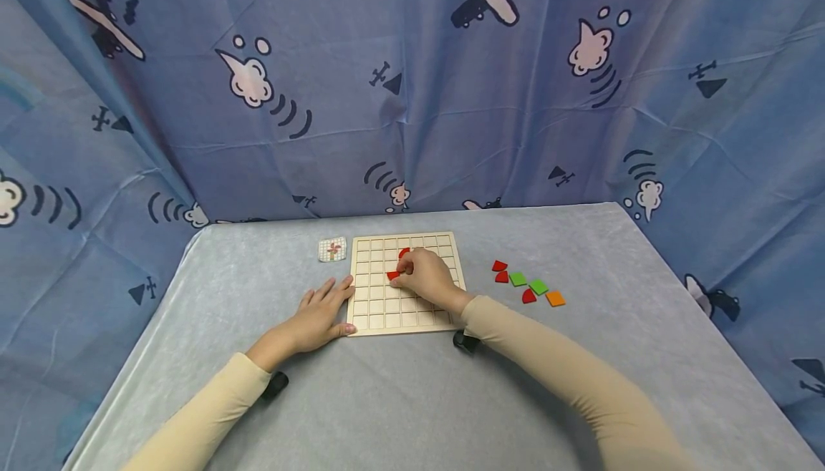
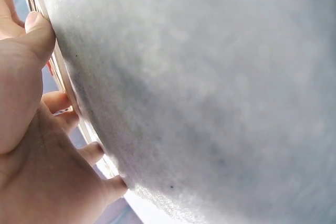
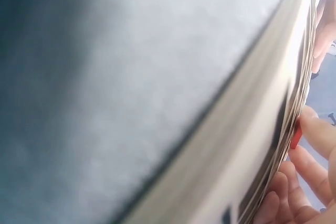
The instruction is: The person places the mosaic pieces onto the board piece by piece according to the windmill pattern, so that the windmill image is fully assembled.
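Left hand (image 1: 319,321), fingers spread, touches wooden grid board (image 1: 387,321) at its left edge toward the near corner, right hand (image 1: 427,278) pinches red piece (image 1: 392,275) mid-board, second red piece (image 1: 404,251) nearer far edge, pattern card (image 1: 332,249) beside far-left corner.

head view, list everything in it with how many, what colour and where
table: 1, pale grey, below everything
curtain: count unclear, blue with printed planes, behind the table and at both sides
wooden board: 1, pale wood with a grid, on the table
board pieces: 2 visible, red, on or just over the board
loose red pieces: 3, red, right of the board
green pieces: 2, green, same group
orange piece: 1, orange, nearest end of that group
card: 1, white with a pinwheel picture, left of the board
black devices: 2, black, at the wrists
sleeves: 2, beige, on the arms
left hand: 1, bare, at the board's left edge
right hand: 1, bare, pinching one board piece
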Motion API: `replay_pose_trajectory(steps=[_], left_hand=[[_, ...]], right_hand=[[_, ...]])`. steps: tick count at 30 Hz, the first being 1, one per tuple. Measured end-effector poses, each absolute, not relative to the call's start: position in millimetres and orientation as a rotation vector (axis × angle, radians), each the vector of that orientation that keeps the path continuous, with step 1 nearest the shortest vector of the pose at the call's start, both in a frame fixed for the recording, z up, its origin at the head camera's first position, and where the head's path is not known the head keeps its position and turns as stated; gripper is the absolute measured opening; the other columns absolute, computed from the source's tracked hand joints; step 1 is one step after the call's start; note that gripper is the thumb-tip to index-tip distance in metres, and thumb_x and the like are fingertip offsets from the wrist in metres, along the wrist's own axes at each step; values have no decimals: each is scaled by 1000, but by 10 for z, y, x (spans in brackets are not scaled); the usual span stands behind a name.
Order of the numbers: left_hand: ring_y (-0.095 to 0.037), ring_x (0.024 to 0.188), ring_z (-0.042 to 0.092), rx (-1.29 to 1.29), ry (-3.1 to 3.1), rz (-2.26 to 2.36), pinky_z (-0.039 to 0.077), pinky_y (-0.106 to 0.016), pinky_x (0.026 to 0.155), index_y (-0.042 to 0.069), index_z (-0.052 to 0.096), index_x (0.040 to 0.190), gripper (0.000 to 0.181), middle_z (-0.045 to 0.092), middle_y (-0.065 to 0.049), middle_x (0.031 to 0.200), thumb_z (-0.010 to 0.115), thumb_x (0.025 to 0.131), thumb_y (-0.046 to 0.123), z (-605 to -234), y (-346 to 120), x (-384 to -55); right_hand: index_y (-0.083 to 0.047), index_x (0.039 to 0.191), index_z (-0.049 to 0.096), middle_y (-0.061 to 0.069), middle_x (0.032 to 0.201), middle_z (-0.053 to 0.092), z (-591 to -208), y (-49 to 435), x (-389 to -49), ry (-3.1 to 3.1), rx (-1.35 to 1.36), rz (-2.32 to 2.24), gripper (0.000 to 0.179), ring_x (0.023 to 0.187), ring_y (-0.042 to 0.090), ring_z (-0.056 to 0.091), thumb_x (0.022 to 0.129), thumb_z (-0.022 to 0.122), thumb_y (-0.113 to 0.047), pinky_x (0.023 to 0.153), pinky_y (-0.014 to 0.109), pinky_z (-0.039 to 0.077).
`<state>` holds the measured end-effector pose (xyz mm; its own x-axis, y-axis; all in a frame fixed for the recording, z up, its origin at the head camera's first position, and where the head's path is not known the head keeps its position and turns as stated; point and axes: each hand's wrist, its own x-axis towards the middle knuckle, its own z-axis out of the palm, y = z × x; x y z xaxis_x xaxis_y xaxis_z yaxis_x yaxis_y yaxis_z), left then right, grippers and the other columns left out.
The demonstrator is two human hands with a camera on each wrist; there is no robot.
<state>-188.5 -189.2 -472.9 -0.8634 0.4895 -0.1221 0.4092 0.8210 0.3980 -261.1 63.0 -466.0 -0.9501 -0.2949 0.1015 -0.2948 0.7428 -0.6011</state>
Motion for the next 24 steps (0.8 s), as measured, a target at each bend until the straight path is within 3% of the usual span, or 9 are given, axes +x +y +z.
replay_pose_trajectory(steps=[17, 24], left_hand=[[-48, 151, 15, 713, 2794, 531, 16, -76, 111, 4, 32, 153, 76, 17, -14, 167, 62, 94, 41, -4693, -1885, -1877], [-48, 151, 15, 710, 2795, 533, 16, -76, 111, 4, 32, 153, 76, 17, -14, 167, 62, 94, 41, -4691, -1886, -1871]], right_hand=[[-16, 89, 75, -2, 71, 58, -4681, 632, -2617, 2952, -524, -975, 24, 69, 14, 51, 76, 86, -32, 63, 27, 39], [-15, 91, 75, -1, 78, 59, -4681, 635, -2611, 2938, -526, -982, 26, 72, 13, 51, 75, 87, -30, 65, 26, 40]])
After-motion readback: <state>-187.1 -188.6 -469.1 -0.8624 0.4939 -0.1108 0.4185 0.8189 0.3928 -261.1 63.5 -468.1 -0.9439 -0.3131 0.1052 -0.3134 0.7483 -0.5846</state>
